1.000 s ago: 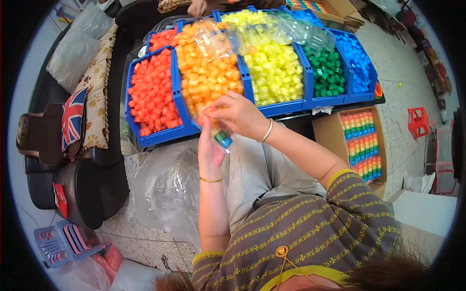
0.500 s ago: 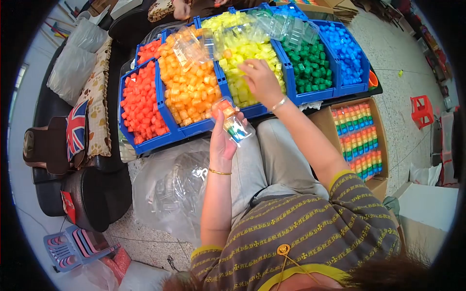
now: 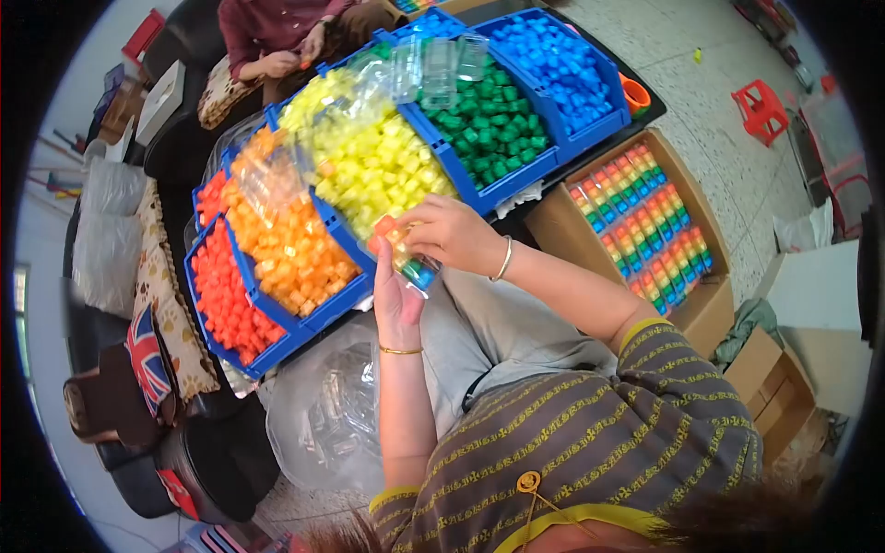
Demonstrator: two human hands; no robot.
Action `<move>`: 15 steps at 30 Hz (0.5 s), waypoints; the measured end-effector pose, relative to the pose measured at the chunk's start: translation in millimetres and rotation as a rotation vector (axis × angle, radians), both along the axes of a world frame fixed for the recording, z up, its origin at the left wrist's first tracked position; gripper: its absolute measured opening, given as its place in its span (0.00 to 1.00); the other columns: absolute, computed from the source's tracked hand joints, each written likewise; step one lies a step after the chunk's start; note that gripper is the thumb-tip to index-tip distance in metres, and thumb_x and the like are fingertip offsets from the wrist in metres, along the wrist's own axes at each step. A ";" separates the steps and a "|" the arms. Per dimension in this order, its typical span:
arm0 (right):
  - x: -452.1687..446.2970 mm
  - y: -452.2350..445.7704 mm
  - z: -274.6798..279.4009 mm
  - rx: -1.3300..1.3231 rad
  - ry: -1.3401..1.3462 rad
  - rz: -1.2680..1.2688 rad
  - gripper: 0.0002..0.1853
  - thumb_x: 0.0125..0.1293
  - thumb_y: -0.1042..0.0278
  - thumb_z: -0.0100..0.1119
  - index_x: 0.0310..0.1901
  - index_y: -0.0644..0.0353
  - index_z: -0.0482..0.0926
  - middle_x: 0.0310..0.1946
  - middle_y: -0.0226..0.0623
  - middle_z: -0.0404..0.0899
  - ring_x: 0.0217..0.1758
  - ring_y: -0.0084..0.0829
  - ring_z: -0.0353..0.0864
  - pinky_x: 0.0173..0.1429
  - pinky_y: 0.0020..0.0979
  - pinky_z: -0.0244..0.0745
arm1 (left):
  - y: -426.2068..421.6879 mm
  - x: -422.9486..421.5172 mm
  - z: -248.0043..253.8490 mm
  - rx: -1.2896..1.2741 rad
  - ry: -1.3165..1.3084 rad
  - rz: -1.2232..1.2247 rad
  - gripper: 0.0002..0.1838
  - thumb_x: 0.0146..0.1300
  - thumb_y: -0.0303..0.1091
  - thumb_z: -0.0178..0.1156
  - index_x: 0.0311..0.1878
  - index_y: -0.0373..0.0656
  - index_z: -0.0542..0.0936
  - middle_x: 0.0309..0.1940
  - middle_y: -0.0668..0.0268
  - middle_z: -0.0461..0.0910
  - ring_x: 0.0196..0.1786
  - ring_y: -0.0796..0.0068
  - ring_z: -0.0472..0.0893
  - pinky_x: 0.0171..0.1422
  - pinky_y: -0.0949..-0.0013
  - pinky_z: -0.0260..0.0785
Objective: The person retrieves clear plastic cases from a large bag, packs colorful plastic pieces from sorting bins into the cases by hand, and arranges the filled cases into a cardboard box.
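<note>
My left hand [image 3: 398, 304] is closed around a clear plastic pack [image 3: 417, 273] above my lap. Red-orange, yellowish, green and blue pieces show in it, with blue at the lower end. My right hand [image 3: 458, 236] is over the pack's upper side, fingers pinched together at its contents. Whatever lies between those fingertips is hidden. Just beyond both hands is a blue bin of yellow pieces [image 3: 392, 175]. To its left are orange pieces [image 3: 295, 255] and red pieces [image 3: 230, 300]; to its right, green pieces [image 3: 489, 129] and blue pieces [image 3: 562, 69].
Empty clear trays [image 3: 438, 69] lie across the bins. A cardboard box [image 3: 714, 295] of filled rainbow packs stands at right. A plastic bag [image 3: 323, 415] of clear trays is at lower left. Across the table sits another person [image 3: 277, 37], hands together. A red stool [image 3: 761, 111] is farther right.
My right hand has come back from the yellow bin to the pack in my left hand. The view has turned, so the bins appear shifted left and tilted.
</note>
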State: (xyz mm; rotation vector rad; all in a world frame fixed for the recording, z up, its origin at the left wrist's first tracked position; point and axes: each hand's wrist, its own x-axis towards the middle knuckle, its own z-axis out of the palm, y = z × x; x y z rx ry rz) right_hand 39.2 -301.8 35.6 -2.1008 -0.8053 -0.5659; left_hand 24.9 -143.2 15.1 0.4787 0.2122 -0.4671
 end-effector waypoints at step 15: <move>58.4 -87.0 -41.8 0.100 0.169 -0.865 0.04 0.54 0.75 0.56 0.31 0.65 0.77 0.34 0.48 0.76 0.39 0.45 0.81 0.44 0.42 0.79 | -53.3 15.5 -17.2 -0.086 -0.059 -0.280 0.22 0.69 0.34 0.57 0.65 0.40 0.69 0.54 0.59 0.75 0.56 0.64 0.74 0.60 0.58 0.69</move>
